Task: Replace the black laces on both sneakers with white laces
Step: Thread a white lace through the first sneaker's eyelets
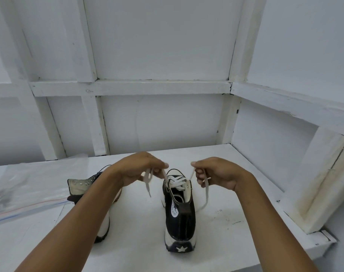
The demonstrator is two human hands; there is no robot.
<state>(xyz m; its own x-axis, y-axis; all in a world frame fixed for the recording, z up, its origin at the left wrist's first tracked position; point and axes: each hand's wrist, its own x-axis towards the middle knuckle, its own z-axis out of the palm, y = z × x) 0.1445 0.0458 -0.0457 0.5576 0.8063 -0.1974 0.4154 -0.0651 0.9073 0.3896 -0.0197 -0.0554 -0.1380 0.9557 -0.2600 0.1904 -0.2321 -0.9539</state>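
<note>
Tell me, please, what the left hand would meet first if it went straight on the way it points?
Most likely the right hand, across the gap above the sneaker; depth is uncertain.

Our left forearm (88,213) is covering most of the left sneaker (79,185) — only its collar and a strip of sole are showing. The plastic bag (29,183) is running off the left edge, blurred. The ankle patch (175,210) lettering is proving too small for us to read.
</note>
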